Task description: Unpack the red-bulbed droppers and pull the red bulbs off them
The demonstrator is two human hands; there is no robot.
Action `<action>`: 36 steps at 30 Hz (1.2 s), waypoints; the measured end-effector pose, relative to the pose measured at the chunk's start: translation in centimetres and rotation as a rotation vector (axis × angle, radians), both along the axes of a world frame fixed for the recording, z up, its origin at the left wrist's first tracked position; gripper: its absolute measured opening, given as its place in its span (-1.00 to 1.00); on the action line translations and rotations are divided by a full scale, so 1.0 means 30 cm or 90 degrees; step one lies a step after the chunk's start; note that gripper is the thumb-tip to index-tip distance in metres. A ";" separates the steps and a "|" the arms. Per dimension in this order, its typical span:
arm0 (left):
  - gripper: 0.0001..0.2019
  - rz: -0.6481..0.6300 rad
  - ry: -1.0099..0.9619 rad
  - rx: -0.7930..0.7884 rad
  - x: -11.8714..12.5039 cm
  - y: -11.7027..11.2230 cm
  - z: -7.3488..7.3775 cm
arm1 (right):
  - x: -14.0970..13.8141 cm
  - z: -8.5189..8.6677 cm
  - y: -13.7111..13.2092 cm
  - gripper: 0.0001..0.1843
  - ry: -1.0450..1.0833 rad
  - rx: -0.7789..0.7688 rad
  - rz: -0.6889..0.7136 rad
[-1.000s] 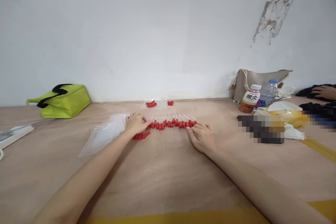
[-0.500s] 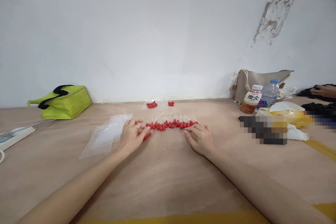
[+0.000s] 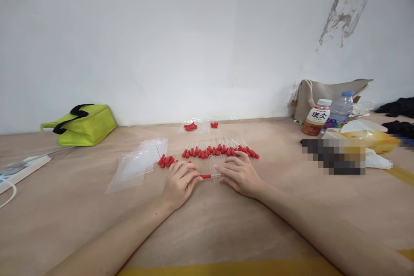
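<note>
My left hand (image 3: 180, 182) pinches a red rubber bulb (image 3: 205, 176) at its fingertips. My right hand (image 3: 238, 174) pinches a clear glass tube (image 3: 216, 175) that meets the bulb end to end. Just beyond my hands lies a row of finished droppers with red bulbs (image 3: 220, 151). Loose red bulbs (image 3: 166, 161) lie to the left of the row. A few bare glass tubes (image 3: 216, 161) lie between the row and my hands.
A stack of clear zip bags (image 3: 139, 164) lies at the left. Small bags with red bulbs (image 3: 193, 127) sit by the wall. A green tote (image 3: 81, 124) and power strip (image 3: 20, 170) are far left; bottles (image 3: 315, 117), a beige bag (image 3: 330, 93) and wrappers are right.
My left hand left the loose bulbs and came toward me with one red bulb. My right hand drew back with a glass tube, and the two now meet.
</note>
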State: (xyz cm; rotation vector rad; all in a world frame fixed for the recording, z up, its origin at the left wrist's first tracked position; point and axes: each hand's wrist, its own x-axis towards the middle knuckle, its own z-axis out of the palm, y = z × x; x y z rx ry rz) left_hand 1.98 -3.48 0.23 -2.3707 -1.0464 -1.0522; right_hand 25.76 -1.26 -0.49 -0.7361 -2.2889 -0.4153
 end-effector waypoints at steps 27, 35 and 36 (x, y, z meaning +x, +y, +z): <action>-0.80 -0.082 0.091 -0.105 -0.021 -0.017 0.012 | 0.010 -0.010 -0.042 -0.78 0.005 -0.019 0.037; -0.79 0.002 -0.095 -0.109 -0.101 -0.003 0.035 | 0.063 -0.015 0.003 -0.78 0.220 -0.080 -0.127; -0.77 0.047 -0.124 -0.110 -0.107 0.008 0.046 | 0.057 -0.016 0.006 -0.77 0.230 -0.086 -0.144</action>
